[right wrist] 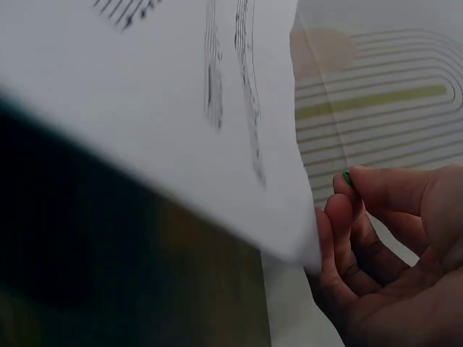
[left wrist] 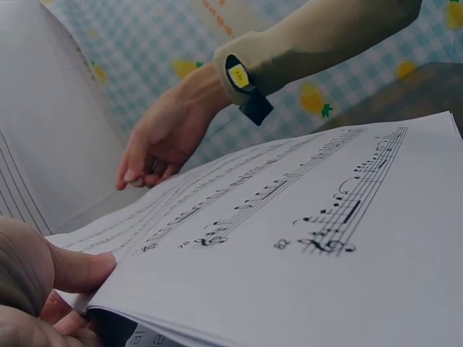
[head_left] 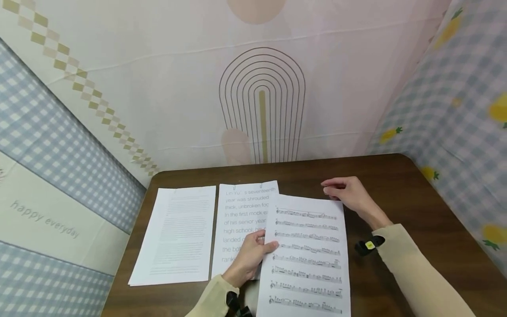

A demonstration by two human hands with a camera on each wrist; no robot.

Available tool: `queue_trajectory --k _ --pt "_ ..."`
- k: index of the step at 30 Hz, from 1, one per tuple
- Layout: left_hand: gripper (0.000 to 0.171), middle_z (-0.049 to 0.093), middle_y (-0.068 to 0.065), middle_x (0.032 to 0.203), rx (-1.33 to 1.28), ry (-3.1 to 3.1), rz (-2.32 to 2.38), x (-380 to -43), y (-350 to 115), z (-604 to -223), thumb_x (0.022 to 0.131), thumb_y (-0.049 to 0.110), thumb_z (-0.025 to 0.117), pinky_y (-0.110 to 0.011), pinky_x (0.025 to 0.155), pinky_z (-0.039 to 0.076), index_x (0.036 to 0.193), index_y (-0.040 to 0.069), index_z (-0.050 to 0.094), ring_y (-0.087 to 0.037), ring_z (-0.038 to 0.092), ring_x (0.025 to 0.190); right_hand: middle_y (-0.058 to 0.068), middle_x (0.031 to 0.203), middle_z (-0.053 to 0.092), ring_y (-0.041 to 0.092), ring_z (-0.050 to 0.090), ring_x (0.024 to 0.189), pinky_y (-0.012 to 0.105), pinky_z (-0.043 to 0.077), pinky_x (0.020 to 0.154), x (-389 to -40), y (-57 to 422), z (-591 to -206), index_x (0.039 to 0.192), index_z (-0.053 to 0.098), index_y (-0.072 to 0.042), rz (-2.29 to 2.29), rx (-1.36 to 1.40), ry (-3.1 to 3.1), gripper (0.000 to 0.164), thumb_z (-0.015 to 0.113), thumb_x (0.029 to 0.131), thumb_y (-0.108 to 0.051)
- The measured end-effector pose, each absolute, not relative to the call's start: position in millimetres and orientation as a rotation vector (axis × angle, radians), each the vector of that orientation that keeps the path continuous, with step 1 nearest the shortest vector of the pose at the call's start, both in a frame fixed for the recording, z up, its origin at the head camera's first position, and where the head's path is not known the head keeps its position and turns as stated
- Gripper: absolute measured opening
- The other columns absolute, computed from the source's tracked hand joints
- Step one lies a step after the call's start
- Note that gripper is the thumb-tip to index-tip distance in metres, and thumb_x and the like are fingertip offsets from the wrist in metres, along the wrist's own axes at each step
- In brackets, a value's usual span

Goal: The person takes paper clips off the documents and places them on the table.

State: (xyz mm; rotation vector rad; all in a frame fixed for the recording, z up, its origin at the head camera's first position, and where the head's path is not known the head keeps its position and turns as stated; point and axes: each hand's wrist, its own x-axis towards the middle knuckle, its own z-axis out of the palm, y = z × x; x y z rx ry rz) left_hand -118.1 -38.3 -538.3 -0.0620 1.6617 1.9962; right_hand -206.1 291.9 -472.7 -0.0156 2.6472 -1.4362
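Observation:
My left hand [head_left: 250,254] grips a stack of sheet music [head_left: 306,259] by its left edge, thumb on top and fingers underneath. In the left wrist view several sheets show at the edge by the thumb [left wrist: 83,271]. The music is tilted up over the table and bends slightly. At its top right corner is my right hand [head_left: 352,193], thumb and index finger pinching a small green paper clip [right wrist: 348,178], of which only one end shows. Its other fingers lie right at the corner of the paper in the right wrist view.
A large-print text stack [head_left: 227,220] lies partly under the music and left hand, with clips at its top edge. Left of it lies a small-print stack [head_left: 178,237], a clip on top. The brown table [head_left: 380,176] meets a patterned cloth backdrop [head_left: 178,110].

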Motion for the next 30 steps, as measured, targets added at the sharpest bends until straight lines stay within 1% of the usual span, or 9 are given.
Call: queue_trajectory --k 4,10,12,16,20,25,30 --pt "0.04 0.081 -0.02 0.121 -0.062 1.664 1.981 -115.8 -42.2 -540.2 0.102 0.005 0.069 -0.04 0.086 0.069 0.141 -0.001 0.064 -0.029 0.084 0.101 0.022 0.125 0.076 0.017 0.071 0.094 0.029 0.062 0.079 -199.2 306.7 -481.0 0.138 0.072 0.0 -1.456 0.036 2.646 0.038 0.072 0.107 -0.023" --pt "0.04 0.081 -0.019 0.124 -0.077 1.659 1.981 -112.9 -47.4 -543.6 0.103 0.006 0.068 -0.04 0.088 0.069 0.143 0.002 0.063 -0.028 0.084 0.103 0.028 0.138 0.071 0.013 0.076 0.097 0.027 0.066 0.083 -191.4 329.5 -496.6 0.141 0.069 0.002 -1.491 0.097 2.635 0.041 0.069 0.109 -0.023" --pt "0.04 0.081 -0.018 0.124 -0.072 1.657 1.987 -114.0 -48.1 -543.8 0.103 0.007 0.068 -0.04 0.089 0.069 0.143 0.002 0.063 -0.028 0.084 0.104 0.029 0.139 0.071 0.011 0.076 0.095 0.027 0.066 0.082 -189.7 338.1 -501.7 0.141 0.069 0.003 -1.48 0.12 2.649 0.041 0.068 0.11 -0.022" --pt "0.041 0.081 -0.018 0.125 -0.067 1.651 1.99 -117.3 -48.4 -543.3 0.103 0.007 0.068 -0.039 0.09 0.068 0.143 0.002 0.063 -0.027 0.084 0.104 0.03 0.133 0.073 0.005 0.074 0.089 0.026 0.066 0.079 -186.9 352.2 -511.9 0.141 0.067 0.007 -1.487 0.173 2.638 0.04 0.067 0.11 -0.018" --pt "0.041 0.081 -0.018 0.124 -0.075 1.663 1.989 -119.8 -48.3 -541.8 0.103 0.008 0.069 -0.038 0.089 0.068 0.143 0.001 0.063 -0.025 0.084 0.102 0.032 0.127 0.075 0.003 0.075 0.084 0.026 0.067 0.077 -183.1 362.8 -521.4 0.141 0.065 0.011 -1.49 0.212 2.614 0.039 0.065 0.11 -0.013" --pt "0.042 0.082 -0.017 0.121 -0.084 1.676 1.987 -122.2 -47.9 -540.7 0.103 0.009 0.07 -0.038 0.088 0.069 0.143 0.001 0.063 -0.025 0.084 0.1 0.033 0.126 0.075 0.006 0.075 0.082 0.024 0.065 0.072 -179.3 372.5 -529.9 0.138 0.068 0.011 -1.386 0.245 2.664 0.034 0.062 0.11 -0.009" --pt "0.041 0.082 -0.017 0.12 -0.084 1.673 1.99 -124.6 -48.2 -539.7 0.103 0.008 0.07 -0.037 0.088 0.069 0.143 0.002 0.063 -0.024 0.084 0.099 0.028 0.113 0.078 0.013 0.072 0.08 0.025 0.062 0.067 -177.3 376.5 -532.2 0.131 0.072 0.01 -1.219 0.238 2.747 0.029 0.064 0.109 -0.006"
